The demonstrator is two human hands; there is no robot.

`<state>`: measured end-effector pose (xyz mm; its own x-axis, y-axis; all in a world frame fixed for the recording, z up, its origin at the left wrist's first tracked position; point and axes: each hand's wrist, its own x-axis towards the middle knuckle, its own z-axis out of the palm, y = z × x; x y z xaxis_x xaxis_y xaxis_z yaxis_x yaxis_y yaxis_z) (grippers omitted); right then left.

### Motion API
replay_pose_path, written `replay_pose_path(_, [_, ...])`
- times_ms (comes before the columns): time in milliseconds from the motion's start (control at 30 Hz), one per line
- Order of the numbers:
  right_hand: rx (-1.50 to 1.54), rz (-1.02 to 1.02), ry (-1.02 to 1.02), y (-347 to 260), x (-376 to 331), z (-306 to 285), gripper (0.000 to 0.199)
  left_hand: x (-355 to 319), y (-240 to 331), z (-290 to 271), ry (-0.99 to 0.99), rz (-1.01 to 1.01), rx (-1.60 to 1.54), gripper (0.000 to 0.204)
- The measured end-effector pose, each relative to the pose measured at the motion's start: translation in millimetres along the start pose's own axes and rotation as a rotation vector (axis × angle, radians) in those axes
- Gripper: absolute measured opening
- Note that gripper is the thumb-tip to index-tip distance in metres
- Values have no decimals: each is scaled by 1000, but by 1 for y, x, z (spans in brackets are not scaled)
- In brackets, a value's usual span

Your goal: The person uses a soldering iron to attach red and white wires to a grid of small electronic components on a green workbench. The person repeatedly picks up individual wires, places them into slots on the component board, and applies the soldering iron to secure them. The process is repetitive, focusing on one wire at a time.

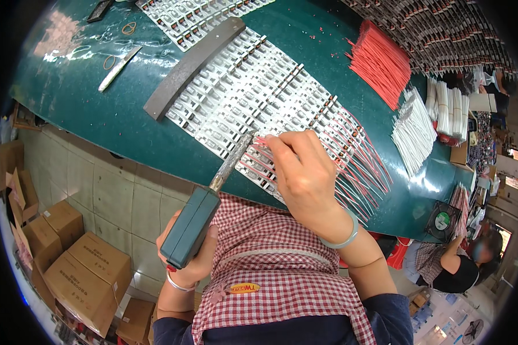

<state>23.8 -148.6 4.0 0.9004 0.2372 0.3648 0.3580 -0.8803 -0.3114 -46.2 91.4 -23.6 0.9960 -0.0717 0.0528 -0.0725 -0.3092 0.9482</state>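
Left hand gripping teal-handled soldering iron; its metal tip sits just left of right hand, whose fingers pinch thin red wires onto white component strips beneath. Risk: hot tip so near the fingertips could burn them, or scorch neighbouring wires.
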Motion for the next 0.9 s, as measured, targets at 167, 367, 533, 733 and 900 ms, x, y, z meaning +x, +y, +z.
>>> replay_pose_path(167, [-5,-5,25,8,1,3,34,5,2,4,4,0,-8,24])
replay_pose_path(367, [-21,1,8,8,2,3,34,9,3,6,-17,-7,-5,24])
replay_pose_path(533, [-27,-3,-1,8,3,2,33,13,4,11,-28,-18,-30,23])
replay_pose_path(733, [-39,-12,-13,7,5,2,31,11,4,10,-52,-47,23,22])
replay_pose_path(900, [-52,-13,-33,6,6,0,30,10,5,7,-55,-36,49,23])
